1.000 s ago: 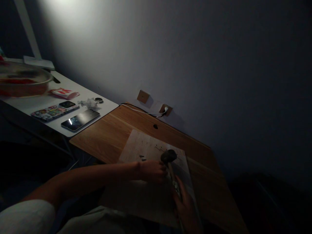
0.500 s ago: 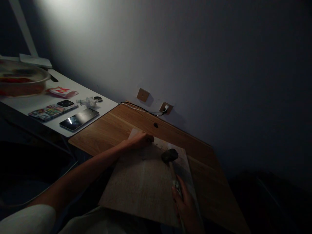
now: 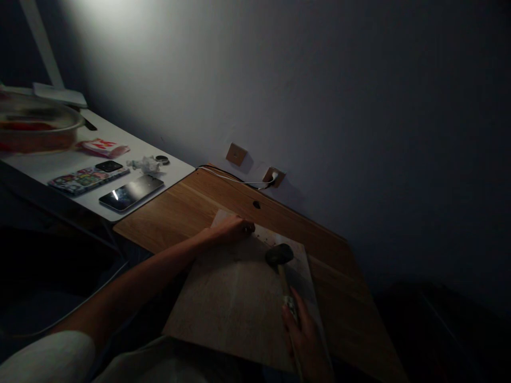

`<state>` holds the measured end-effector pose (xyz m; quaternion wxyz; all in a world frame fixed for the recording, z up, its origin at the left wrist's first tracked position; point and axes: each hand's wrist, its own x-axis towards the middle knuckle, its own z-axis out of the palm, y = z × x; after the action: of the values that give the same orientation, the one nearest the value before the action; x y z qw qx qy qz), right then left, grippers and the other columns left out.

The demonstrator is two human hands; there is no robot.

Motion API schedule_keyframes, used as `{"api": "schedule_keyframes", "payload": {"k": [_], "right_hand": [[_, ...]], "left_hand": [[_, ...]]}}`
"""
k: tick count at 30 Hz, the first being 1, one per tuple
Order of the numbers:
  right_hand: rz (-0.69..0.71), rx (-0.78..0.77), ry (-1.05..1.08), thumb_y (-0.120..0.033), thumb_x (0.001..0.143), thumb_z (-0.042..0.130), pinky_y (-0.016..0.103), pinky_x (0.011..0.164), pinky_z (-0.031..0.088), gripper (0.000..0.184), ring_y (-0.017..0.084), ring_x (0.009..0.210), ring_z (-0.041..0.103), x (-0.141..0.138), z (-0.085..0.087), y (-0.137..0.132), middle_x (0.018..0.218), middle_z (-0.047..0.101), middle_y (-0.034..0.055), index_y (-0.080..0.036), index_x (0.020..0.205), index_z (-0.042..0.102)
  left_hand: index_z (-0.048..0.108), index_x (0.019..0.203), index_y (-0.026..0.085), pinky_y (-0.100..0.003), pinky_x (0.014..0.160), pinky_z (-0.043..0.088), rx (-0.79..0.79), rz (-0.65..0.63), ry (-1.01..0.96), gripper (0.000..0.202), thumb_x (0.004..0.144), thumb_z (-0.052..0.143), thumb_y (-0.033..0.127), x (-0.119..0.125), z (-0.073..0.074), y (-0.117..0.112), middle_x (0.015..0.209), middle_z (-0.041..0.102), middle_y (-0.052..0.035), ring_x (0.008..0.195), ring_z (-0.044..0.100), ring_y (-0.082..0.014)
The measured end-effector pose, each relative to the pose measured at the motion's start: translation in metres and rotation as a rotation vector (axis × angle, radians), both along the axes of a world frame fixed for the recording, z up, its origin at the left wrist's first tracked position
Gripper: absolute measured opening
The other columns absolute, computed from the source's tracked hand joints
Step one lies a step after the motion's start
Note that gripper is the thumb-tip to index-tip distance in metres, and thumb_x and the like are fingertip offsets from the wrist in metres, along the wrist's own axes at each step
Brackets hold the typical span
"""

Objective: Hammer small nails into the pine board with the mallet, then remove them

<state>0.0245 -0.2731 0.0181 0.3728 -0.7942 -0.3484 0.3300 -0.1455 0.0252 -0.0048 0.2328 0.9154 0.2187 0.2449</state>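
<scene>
My right hand is wrapped round the wooden handle of a mallet with a dark, thick head. That head hangs over the right part of a flat wooden board, and I cannot tell whether it touches. At the board's far edge rests my left hand, its fingers curled and pinched together. What they hold, if anything, is too small and dark to make out. Several tiny dark bits lie on the board just right of the left fingers.
The board lies on a wooden desk against the wall. On a white table at left are a phone, a patterned phone case, crumpled plastic, a red-and-white packet and a tub. A cable runs to a wall socket.
The view has shifted very slightly. Both hands and the mallet keep nearly the same places over the board.
</scene>
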Motion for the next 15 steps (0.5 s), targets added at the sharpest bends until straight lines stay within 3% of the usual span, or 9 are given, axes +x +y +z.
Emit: {"api": "schedule_keyframes", "payload": {"k": [5,15], "right_hand": [[0.013,0.031,-0.023,-0.076,0.088,0.055,0.023,0.038,0.037,0.083,0.012,0.043,0.046,0.002,0.000,-0.001,0.068,0.058,-0.0025,-0.024,0.153,0.052],[0.040,0.056,-0.036,-0.070,0.091,0.056,0.022,0.036,0.034,0.084,0.012,0.040,0.043,-0.008,0.010,0.013,0.062,0.052,-0.0053,-0.018,0.156,0.047]], "left_hand": [[0.075,0.098,0.021,-0.021,0.077,0.048,0.011,-0.003,-0.005,0.020,0.085,0.063,0.010,-0.001,0.000,-0.001,0.092,0.075,-0.0014,0.082,0.067,-0.0132],[0.074,0.093,0.021,-0.020,0.079,0.048,-0.071,-0.076,-0.012,0.017,0.084,0.064,0.010,0.002,0.004,0.004,0.094,0.077,-0.0008,0.086,0.070,-0.0135]]}}
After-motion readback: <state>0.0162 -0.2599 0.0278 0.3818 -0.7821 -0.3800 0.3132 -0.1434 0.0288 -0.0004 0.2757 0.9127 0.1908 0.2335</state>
